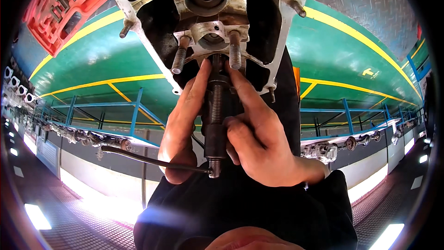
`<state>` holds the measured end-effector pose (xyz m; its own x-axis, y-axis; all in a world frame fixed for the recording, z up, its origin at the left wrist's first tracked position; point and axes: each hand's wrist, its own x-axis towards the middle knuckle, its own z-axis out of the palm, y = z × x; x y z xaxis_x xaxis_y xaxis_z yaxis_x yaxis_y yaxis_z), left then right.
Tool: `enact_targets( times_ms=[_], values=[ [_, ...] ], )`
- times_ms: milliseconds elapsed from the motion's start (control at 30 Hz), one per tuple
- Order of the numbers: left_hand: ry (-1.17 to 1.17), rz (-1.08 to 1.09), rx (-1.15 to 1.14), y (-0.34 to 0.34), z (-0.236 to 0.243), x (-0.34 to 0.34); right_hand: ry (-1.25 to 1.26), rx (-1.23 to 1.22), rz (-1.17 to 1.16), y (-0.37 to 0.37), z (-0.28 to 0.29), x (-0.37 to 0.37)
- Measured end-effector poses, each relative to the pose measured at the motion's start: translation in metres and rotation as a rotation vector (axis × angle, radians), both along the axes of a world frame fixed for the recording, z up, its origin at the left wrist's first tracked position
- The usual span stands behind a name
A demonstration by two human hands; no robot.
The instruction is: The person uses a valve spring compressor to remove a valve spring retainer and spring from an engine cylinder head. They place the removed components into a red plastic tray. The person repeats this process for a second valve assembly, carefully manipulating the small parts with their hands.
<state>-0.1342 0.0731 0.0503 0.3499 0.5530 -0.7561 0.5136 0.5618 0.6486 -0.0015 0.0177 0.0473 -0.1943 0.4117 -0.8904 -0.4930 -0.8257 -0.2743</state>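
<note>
One sign can be made out – a plain yellow arrow on the green floor, toward the right of the view, between a curved yellow line and a second yellow line – while the fainter yellow marks just beside it are too small to read

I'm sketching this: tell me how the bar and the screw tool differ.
The bar is slim and looks smooth; the screw tool is thicker, with a threaded stretch. The bar curves off toward the left; the screw tool runs straight. Both look like dark metal.
</note>
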Motion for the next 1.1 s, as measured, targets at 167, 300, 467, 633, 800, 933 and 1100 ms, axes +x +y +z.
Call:
enact_targets(
  times_ms=[167,300,467,633,800,933,1100],
  values=[
    [0.008,0.020,-0.019,-0.003,-0.004,0.001,0.000,0.056,-0.003,-0.008,0.000,-0.002],
    [-0.009,0.061,-0.060,-0.007,-0.005,-0.001,0.017,0.025,0.018,-0.002,-0.001,0.002],
    [-0.034,0.147,-0.134,-0.016,-0.008,-0.008,0.044,-0.021,0.058,0.008,0.001,0.009],
    [-0.071,0.243,-0.204,-0.027,-0.008,-0.015,-0.021,-0.017,0.194,0.016,-0.001,0.014],
    [-0.192,-0.037,0.046,-0.031,-0.032,-0.037,-0.176,-0.018,0.324,0.030,0.000,0.012],
    [-0.166,-0.010,0.200,-0.038,-0.032,-0.041,-0.324,0.010,0.417,0.038,0.006,0.007],
    [-0.151,0.222,0.481,-0.063,-0.031,-0.037,-0.426,-0.038,0.528,0.045,0.010,0.001]
  ],
)
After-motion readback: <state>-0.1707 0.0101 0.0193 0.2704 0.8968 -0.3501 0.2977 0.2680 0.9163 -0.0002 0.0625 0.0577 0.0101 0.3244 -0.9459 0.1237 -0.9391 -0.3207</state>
